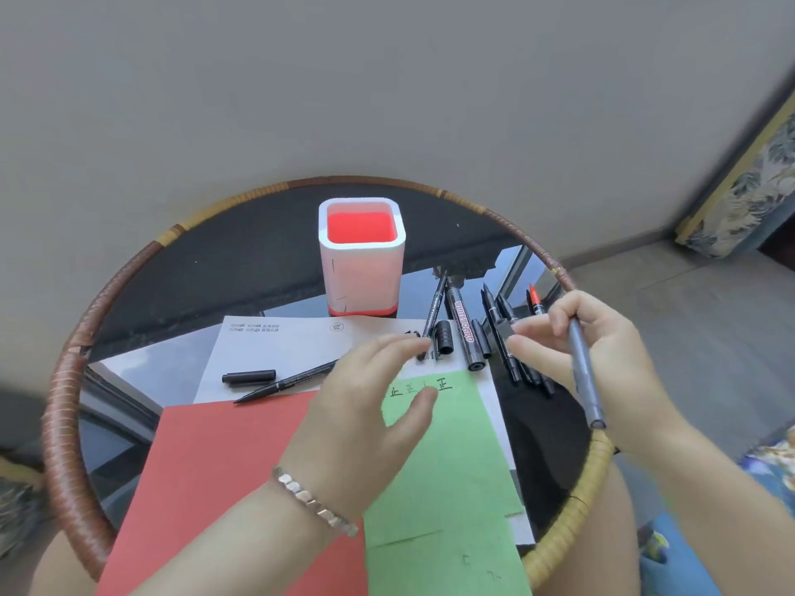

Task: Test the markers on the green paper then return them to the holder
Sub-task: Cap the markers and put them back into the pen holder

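Note:
A green paper [447, 466] with black test marks near its top edge lies on the round table. My left hand [370, 406] hovers over its upper left part, fingers spread, holding nothing. My right hand [589, 350] grips a grey marker [583, 367] that points down towards me, right of the paper. The white holder with a red inside [361, 260] stands behind the papers and looks empty. Several black markers [507, 337], a whiteboard marker [464, 333] and a red-tipped marker [535, 301] lie between the holder and my right hand.
A red paper [223, 479] lies left of the green one, and a white sheet [266, 350] is under both. On the white sheet lie an uncapped black pen [284, 382] and a loose cap [249, 377]. A woven rim [64, 380] rings the glass table.

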`<state>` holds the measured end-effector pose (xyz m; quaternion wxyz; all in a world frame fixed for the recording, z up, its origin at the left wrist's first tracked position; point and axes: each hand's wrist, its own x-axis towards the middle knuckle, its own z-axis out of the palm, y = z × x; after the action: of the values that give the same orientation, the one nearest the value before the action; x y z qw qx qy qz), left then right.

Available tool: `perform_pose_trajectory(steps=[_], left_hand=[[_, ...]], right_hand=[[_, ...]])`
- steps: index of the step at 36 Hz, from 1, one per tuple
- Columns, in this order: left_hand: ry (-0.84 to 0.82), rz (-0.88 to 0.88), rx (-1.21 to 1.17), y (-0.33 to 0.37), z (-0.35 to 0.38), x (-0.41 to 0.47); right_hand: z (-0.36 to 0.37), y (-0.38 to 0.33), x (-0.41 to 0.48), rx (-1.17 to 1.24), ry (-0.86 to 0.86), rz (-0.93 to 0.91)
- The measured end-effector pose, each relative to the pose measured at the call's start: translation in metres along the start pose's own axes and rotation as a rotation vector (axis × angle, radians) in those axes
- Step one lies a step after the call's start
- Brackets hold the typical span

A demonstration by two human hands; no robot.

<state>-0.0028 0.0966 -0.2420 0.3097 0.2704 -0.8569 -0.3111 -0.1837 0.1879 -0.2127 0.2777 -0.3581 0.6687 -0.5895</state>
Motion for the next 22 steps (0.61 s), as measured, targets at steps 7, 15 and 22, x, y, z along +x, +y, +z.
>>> perform_pose_trajectory(steps=[7, 15, 22], left_hand=[[0.002, -0.375, -0.555, 0.013, -0.003, 0.024], [0.204, -0.454, -0.692, 0.007, -0.011, 0.021], [0.17, -0.506, -0.665, -0.002, -0.024, 0.012]], right_hand=[[0.046, -0.008, -0.01, 0.217, -0.161, -0.042], [0.063, 0.0, -0.002, 0.217, -0.108, 0.032], [0.051, -0.008, -0.003, 0.223, 0.12, 0.06]])
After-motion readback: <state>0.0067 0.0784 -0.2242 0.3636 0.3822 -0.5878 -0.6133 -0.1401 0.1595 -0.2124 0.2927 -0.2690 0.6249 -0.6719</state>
